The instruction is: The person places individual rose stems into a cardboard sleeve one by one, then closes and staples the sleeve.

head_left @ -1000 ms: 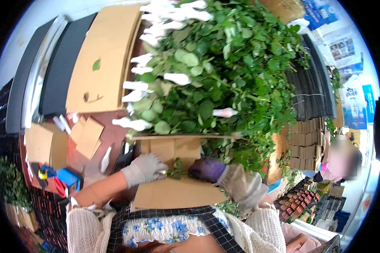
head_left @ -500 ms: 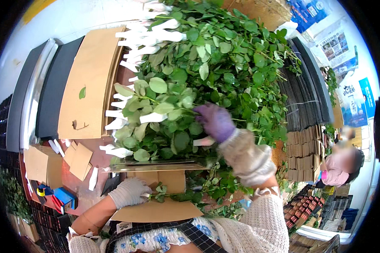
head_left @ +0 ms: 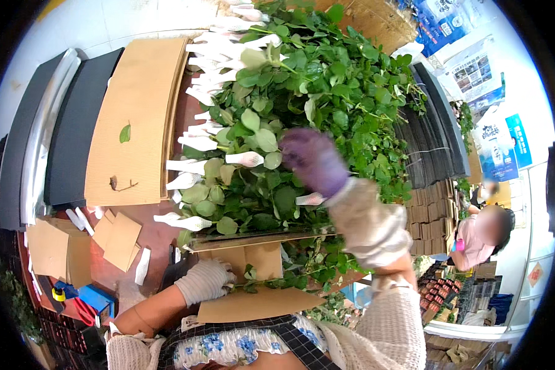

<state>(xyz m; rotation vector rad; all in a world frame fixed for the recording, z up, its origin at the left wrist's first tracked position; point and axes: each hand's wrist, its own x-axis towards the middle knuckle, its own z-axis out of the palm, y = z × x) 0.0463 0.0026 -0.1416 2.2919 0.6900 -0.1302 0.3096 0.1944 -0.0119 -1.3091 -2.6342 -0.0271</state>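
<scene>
My left hand (head_left: 206,281), in a white glove, rests with curled fingers at the left end of a cardboard sheet (head_left: 259,304). A leafy stem (head_left: 277,283) runs right from its fingertips; what lies under the fingers is hidden. My right hand (head_left: 313,161), in a purple glove, is smeared by motion over a big heap of leafy flower stems (head_left: 345,117), so its fingers cannot be read. White netted flower buds (head_left: 198,143) stick out along the heap's left side. One netted bud (head_left: 311,199) lies just below my right hand.
Corrugated cardboard sheets (head_left: 135,123) and dark boards (head_left: 83,129) lie at the left. Below them are folded cardboard pieces (head_left: 122,242), a blue box (head_left: 97,302) and red-handled scissors (head_left: 84,312). Stacked cardboard (head_left: 433,216) stands right of the heap. A person (head_left: 484,237) is farther right.
The whole view has shifted slightly. My right hand has stayed over the heap, moving; the pale leaves beside its fingers have shifted. My left hand remains at the cardboard.
</scene>
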